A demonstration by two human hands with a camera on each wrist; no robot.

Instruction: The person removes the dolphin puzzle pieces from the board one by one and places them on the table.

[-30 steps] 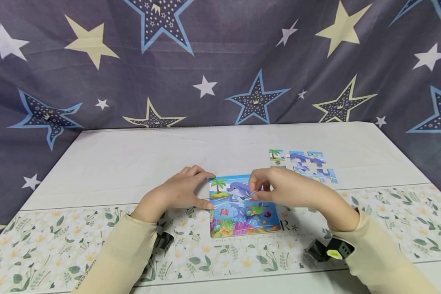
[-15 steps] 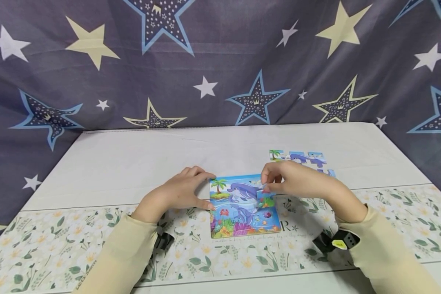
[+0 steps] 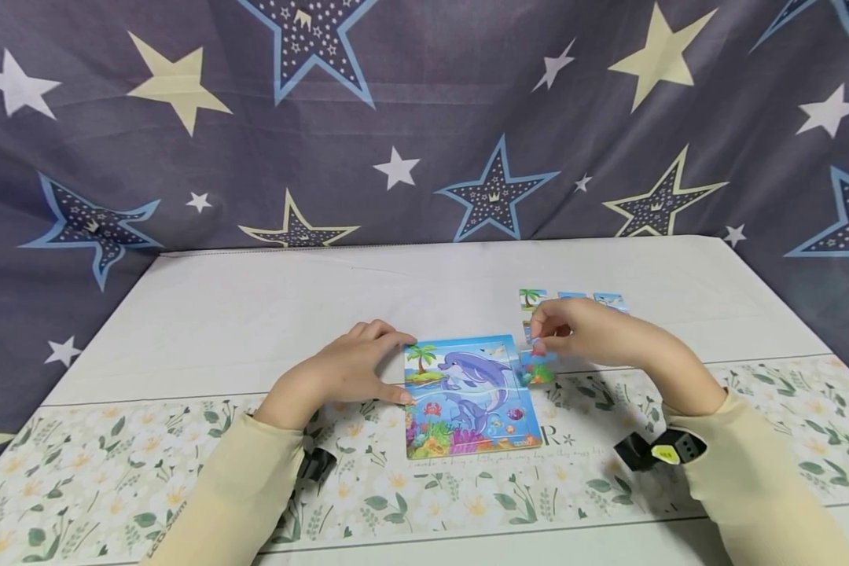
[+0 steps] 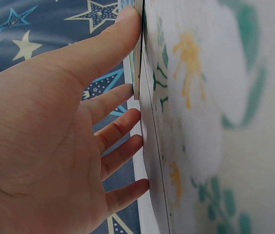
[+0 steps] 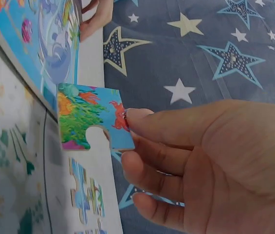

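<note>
My left hand [image 3: 347, 365] lies spread at the left side of a dolphin puzzle board [image 3: 522, 399]. Its thumb and index finger touch the board's left edge; in the left wrist view the other fingers [image 4: 120, 153] extend loosely down beside it. Between thumb and fingers, my right hand [image 3: 590, 330] pinches a jigsaw piece [image 5: 81, 109] printed with a red crab, coral and green weed. That piece hangs just off the board's right edge, with its curved notch showing in the right wrist view.
Several loose jigsaw pieces lie beyond the right hand, among them a palm-tree piece [image 3: 533, 297] and a seagull piece [image 3: 611, 301]; the hand covers others. A floral cloth strip [image 3: 368, 503] runs across the white table. Behind hangs a star-patterned curtain [image 3: 424, 102].
My right hand has moved right and away from me with the jigsaw piece, from over the board to beyond its right edge. The dolphin picture is now uncovered. My left hand stays in place.
</note>
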